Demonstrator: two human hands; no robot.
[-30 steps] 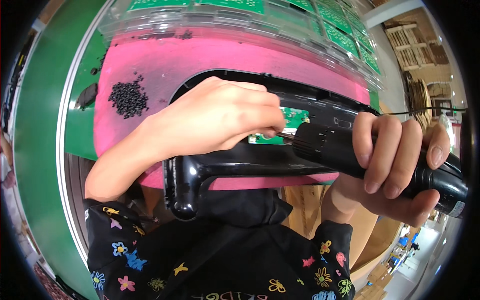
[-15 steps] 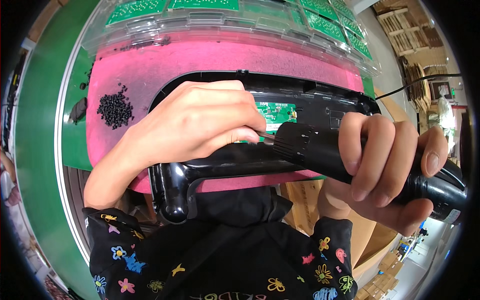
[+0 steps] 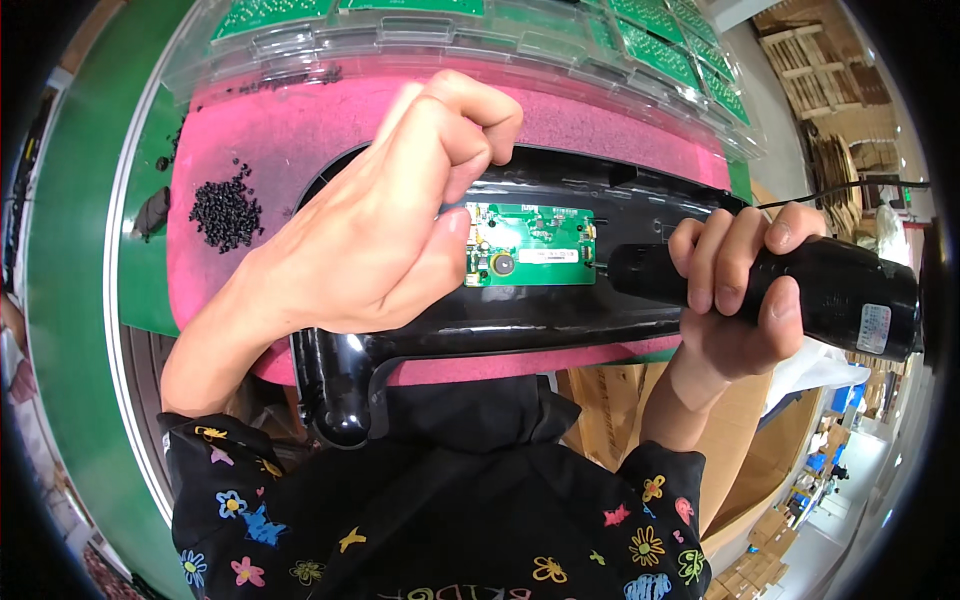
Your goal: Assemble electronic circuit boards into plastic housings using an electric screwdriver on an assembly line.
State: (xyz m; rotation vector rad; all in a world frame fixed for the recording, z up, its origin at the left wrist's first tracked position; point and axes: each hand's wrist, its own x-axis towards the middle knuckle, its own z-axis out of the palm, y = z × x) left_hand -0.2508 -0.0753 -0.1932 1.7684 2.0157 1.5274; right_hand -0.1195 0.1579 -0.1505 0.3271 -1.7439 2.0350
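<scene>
A long black plastic housing lies with its hollow side up, and a green circuit board with a round dark part and a white label sits inside it. My right hand is wrapped round a black electric screwdriver, held sideways, its nose near the right edge of the board. My left hand reaches over the housing's left half, fingers curled and thumb bent beside the board. Whatever its fingers may hold is hidden. The knuckles come close to the housing's far rim; whether they touch cannot be told.
Small black screws lie heaped at the left of the pink mat. Clear plastic trays of green boards stand along the far side. A black cable runs off to the right. Cardboard stands at the lower right.
My left hand has lifted away from the screwdriver's tip, toward the far left, uncovering the board. The screwdriver has turned more level and its nose has shifted right.
</scene>
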